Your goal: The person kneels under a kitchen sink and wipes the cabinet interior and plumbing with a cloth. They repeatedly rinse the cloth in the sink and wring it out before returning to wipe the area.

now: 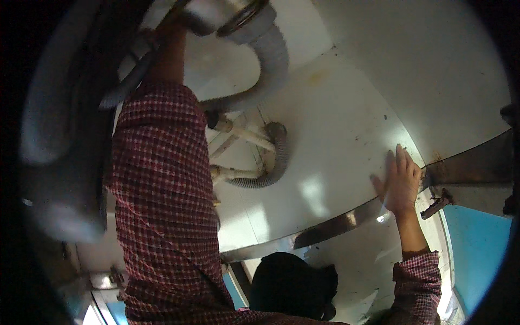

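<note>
My left arm, in a red checked sleeve (162, 174), reaches up past the picture's left middle. The bare forearm (170, 61) runs into shadow at the top, where my left hand is too dark and blurred to make out. Beside it is the upper end of a grey corrugated drain hose (272, 53), with a round dark-rimmed fitting (243, 18). My right hand (400, 183) rests with fingers spread on the white cabinet floor (333, 134), close to its metal front edge (325, 233). It holds nothing.
Behind my left sleeve, pale plastic pipes (252, 138) join a second bend of corrugated hose (280, 158). A large dark blurred form (61, 142) fills the left side. A rusty metal catch (436, 205) juts out near my right wrist. A black rounded shape (290, 284) is low down.
</note>
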Demonstrator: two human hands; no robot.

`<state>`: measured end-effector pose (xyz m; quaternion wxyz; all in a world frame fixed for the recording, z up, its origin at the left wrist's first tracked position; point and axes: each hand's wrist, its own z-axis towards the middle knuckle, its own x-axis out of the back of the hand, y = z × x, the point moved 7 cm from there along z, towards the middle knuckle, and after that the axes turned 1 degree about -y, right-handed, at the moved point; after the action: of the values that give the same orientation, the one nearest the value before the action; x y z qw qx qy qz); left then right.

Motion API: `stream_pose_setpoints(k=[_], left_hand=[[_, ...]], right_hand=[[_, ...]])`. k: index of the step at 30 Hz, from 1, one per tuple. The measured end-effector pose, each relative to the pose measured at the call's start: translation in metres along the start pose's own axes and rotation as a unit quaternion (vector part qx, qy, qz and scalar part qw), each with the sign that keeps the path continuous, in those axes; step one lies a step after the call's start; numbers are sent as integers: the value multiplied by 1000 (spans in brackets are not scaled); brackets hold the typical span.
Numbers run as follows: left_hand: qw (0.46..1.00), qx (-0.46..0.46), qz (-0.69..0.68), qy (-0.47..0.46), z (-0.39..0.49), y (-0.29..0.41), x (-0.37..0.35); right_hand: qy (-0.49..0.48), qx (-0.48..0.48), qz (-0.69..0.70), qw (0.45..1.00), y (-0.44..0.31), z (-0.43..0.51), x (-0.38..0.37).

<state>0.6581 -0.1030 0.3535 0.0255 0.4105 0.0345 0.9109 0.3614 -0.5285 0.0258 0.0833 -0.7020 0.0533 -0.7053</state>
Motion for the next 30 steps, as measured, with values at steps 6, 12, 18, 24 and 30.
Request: stream_pose_setpoints(k=[6,12,18,24,30], left_hand=[[986,-59,141,-72,2,4,-51],[971,-104,165,-136,-31,46,-98],[964,-108,143,-199,-49,69,-100],[978,-47,123,-160,-3,44,-47],[981,-16,145,-128,-22,52,-65]], right_hand=[[-15,-18,12,1000,0,5,4],[-8,-19,18,1000,1,5,5],[15,9,22,1000,4,1,5],[13,5,1,1000,1,1,2],[10,-6,15,1000,5,1,2]])
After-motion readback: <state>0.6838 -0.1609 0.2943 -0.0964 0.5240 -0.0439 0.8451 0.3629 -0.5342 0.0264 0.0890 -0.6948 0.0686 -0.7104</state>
